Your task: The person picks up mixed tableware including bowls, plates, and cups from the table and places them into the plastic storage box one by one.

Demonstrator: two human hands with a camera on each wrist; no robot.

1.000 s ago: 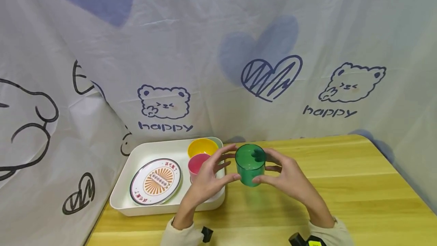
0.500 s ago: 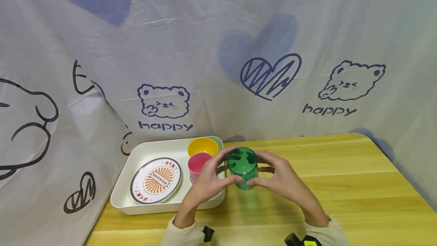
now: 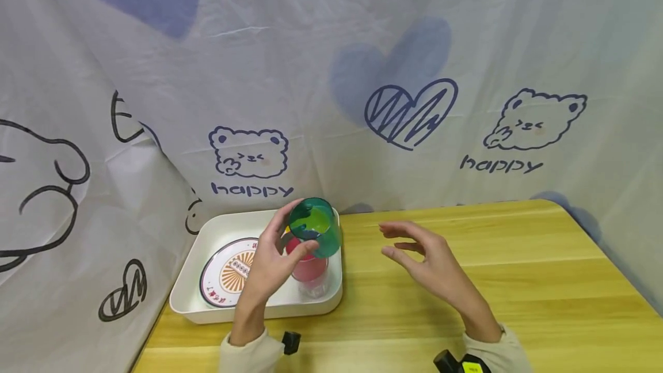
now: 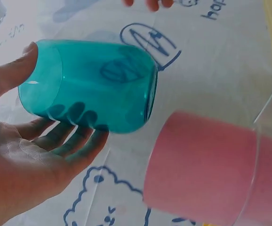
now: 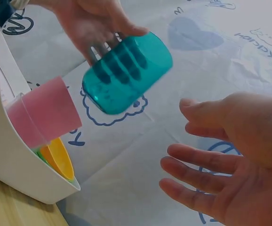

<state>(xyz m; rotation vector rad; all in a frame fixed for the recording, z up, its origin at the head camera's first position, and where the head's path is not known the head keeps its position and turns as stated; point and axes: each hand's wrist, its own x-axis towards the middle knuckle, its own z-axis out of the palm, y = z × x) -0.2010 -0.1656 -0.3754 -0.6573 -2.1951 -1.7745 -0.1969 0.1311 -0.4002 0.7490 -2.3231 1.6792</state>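
Note:
My left hand [image 3: 271,261] grips a see-through green cup [image 3: 327,238], thumb on the near side and fingers around the far side. In the head view the cup is tilted over the right part of the white tray [image 3: 178,298]. Below it a pink cup [image 3: 311,269] stands in a clear cup [image 3: 313,288]; the left wrist view shows a gap between the green cup and the pink cup [image 4: 197,165]. Off to the right, over the table, my right hand [image 3: 432,258] holds nothing, its fingers apart and loosely bent.
A white plate [image 3: 217,275] with an orange sunburst print lies in the tray's left part. Behind the pink cup sits a yellow bowl [image 5: 60,157], mostly hidden in the head view. The wooden table [image 3: 518,269] meets a printed cloth [image 3: 321,73] at the back.
Both hands held the green cup earlier. My right hand has let go and stays at the right, while my left hand has carried the cup left over the tray and tilted it.

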